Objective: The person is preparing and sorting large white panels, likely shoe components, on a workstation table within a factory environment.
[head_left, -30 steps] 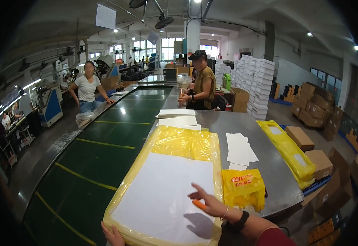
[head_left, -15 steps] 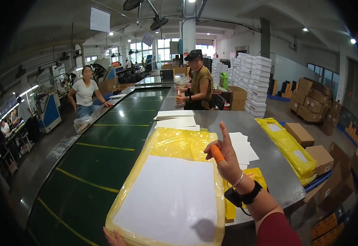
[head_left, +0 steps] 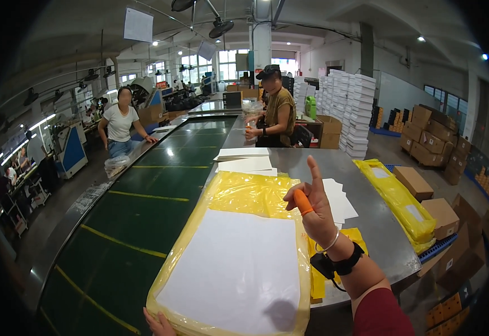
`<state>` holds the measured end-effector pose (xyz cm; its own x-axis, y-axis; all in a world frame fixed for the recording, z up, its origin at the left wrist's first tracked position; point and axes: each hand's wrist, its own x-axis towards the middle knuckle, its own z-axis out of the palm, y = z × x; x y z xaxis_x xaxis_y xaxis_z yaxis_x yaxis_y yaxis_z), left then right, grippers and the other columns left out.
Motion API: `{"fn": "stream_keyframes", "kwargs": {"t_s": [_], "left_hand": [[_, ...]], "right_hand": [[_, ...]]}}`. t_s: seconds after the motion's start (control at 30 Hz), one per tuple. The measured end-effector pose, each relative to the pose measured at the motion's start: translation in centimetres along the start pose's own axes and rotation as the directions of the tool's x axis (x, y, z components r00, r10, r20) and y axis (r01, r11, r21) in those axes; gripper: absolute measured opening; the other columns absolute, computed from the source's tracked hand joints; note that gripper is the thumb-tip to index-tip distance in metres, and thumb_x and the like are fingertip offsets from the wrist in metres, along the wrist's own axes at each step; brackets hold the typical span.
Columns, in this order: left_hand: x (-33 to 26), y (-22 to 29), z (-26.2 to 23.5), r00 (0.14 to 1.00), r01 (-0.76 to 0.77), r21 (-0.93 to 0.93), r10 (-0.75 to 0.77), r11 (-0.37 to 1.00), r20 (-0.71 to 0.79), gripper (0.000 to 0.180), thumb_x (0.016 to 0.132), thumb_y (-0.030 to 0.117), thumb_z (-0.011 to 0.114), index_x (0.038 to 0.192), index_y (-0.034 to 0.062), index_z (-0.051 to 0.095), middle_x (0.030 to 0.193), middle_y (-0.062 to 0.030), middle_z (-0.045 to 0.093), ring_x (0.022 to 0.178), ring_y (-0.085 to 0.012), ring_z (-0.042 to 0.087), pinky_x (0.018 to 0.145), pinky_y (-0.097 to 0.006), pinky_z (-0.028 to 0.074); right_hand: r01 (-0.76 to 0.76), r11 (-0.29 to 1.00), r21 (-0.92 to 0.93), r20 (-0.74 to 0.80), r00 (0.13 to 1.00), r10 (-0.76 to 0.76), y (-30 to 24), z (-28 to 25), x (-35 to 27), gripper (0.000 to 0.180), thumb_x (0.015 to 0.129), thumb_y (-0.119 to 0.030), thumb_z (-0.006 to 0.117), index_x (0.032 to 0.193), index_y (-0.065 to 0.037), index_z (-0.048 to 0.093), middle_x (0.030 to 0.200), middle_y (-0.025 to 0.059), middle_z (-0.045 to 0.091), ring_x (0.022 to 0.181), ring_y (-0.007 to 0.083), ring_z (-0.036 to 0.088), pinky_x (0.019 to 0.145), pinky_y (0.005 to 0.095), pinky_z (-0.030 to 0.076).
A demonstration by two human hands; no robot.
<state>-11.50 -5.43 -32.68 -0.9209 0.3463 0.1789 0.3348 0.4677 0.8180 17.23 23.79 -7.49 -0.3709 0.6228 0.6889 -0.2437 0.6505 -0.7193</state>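
A big yellow plastic bag (head_left: 247, 193) lies flat on the steel table (head_left: 376, 235), with a large white sheet (head_left: 239, 269) on top of it. My right hand (head_left: 313, 210) is raised above the bag's right edge, holding nothing. Its forefinger points up, and an orange finger cover (head_left: 304, 203) sits on the thumb. A black band is on the wrist. Below that wrist lies a small yellow packet (head_left: 357, 237). Only the fingertips of my left hand (head_left: 158, 323) show at the bottom edge, touching the bag's near rim.
Loose white sheets (head_left: 338, 200) lie right of the bag, with more stacks (head_left: 244, 159) beyond. A green conveyor belt (head_left: 143, 224) runs on the left. A long yellow bag (head_left: 397, 203) and cardboard boxes (head_left: 418, 182) sit on the right. Two people (head_left: 278, 112) (head_left: 121, 120) work farther off.
My right hand has lifted from the table beside the small yellow packet into the air, the forefinger now pointing up. The left fingertips stay at the bag's near edge.
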Motion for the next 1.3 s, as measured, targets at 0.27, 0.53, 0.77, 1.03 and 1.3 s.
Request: {"fn": "stream_keyframes", "kwargs": {"t_s": [0.27,0.53,0.77,1.03,1.3], "left_hand": [[0.2,-1.6,0.4,1.000,-0.020,-0.013,0.020,1.000,-0.006,0.064,0.094,0.036,0.050,0.140,-0.0030,0.028,0.138,-0.0312,0.035,0.124,-0.0427,0.040,0.103,-0.043,0.036],[-0.1,-0.5,-0.1,1.000,0.010,0.009,-0.010,1.000,0.009,0.063,0.095,0.035,0.050,0.140,-0.0019,0.028,0.140,-0.0303,0.033,0.126,-0.0411,0.040,0.103,-0.043,0.035],[0.0,-1.0,0.2,0.999,-0.047,0.016,0.047,0.999,-0.013,0.063,0.095,0.035,0.050,0.140,-0.0022,0.028,0.138,-0.0310,0.036,0.126,-0.0428,0.039,0.104,-0.043,0.034],[0.0,-1.1,0.1,0.999,-0.038,0.009,0.039,0.999,-0.030,0.062,0.095,0.035,0.050,0.139,-0.0028,0.029,0.137,-0.0311,0.037,0.125,-0.0432,0.039,0.104,-0.044,0.034],[-0.2,0.7,-0.2,1.000,-0.003,0.049,0.003,0.999,0.002,0.060,0.094,0.035,0.050,0.138,-0.0024,0.032,0.133,-0.0305,0.043,0.122,-0.0432,0.042,0.102,-0.045,0.034]], "right_hand": [[-0.004,1.000,0.002,0.007,1.000,0.004,-0.3,-0.1,0.1,0.069,0.092,0.002,0.040,0.150,-0.011,0.004,0.087,0.0078,0.058,0.077,0.0105,0.054,0.077,0.0227,0.046],[-0.025,0.996,0.091,-0.015,1.000,0.026,-0.8,0.0,0.4,0.069,0.093,0.000,0.042,0.149,-0.010,0.003,0.089,0.0090,0.059,0.079,0.0110,0.056,0.078,0.0231,0.047],[-0.216,0.911,0.350,-0.005,0.973,0.233,-1.1,0.0,0.3,0.067,0.098,-0.015,0.044,0.147,0.000,0.001,0.089,0.0085,0.060,0.075,0.0120,0.060,0.080,0.0243,0.048],[-0.304,0.888,0.345,0.265,0.939,0.219,-1.3,2.9,-0.2,0.056,0.098,-0.020,0.045,0.146,-0.006,0.020,0.090,0.0093,0.060,0.074,0.0139,0.058,0.075,0.0260,0.049],[0.449,0.732,-0.513,0.859,0.269,0.436,7.5,8.3,-13.0,0.036,0.087,-0.031,0.056,0.110,-0.004,0.053,0.091,0.0161,0.062,0.088,0.0327,0.061,0.077,0.0438,0.049]]}}
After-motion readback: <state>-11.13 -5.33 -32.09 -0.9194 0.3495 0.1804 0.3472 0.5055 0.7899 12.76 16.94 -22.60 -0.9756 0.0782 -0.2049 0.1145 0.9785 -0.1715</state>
